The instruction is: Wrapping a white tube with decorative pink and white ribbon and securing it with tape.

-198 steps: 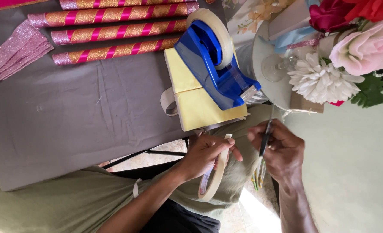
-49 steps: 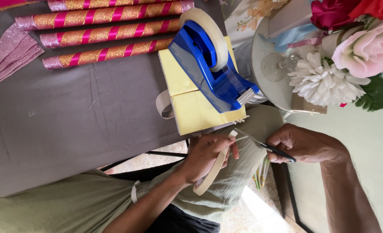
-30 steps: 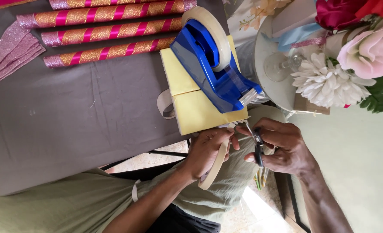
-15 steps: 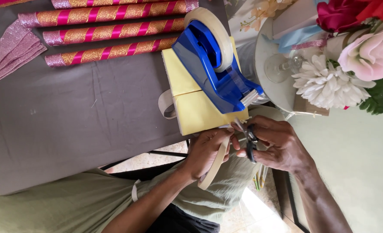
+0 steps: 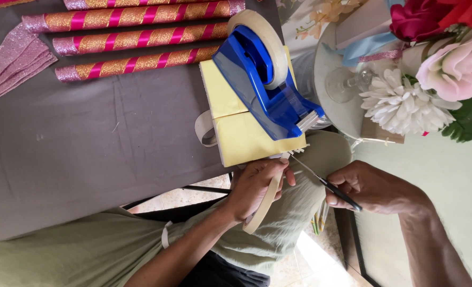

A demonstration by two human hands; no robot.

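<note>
Gripping a thin roll of tape (image 5: pixel 261 204), the left hand (image 5: pixel 254 186) has its fingers curled shut around the ring just below the near edge of the table (image 5: pixel 87 159), over the person's lap. That roll looks light and a bit floppy, a narrow hoop that would bend if squeezed, so holding it by the rim with the thumb through the middle seems the safest grip; the loose sticky end is the fiddly part. The right hand (image 5: pixel 377 188) is closed on the black handle of a pair of scissors (image 5: pixel 326 183), blades pointing left toward the tape end. Slim and stiff, those scissors, and best held by the handle.

Moving outward: one yellow pad (image 5: pixel 241 130) sits at the table edge, with one blue tape dispenser (image 5: pixel 265 79) on top carrying one big roll. It looks weighty enough to stay put. Far left lie three glittery gold-and-pink wrapped sticks (image 5: pixel 135 40) in full, a fourth just peeking at the top edge. One stack of pink glitter strips (image 5: pixel 12 66) sits at the far left. On the right, one glass (image 5: pixel 347 82) stands by a bunch of artificial flowers (image 5: pixel 432 69), fragile-looking.
</note>
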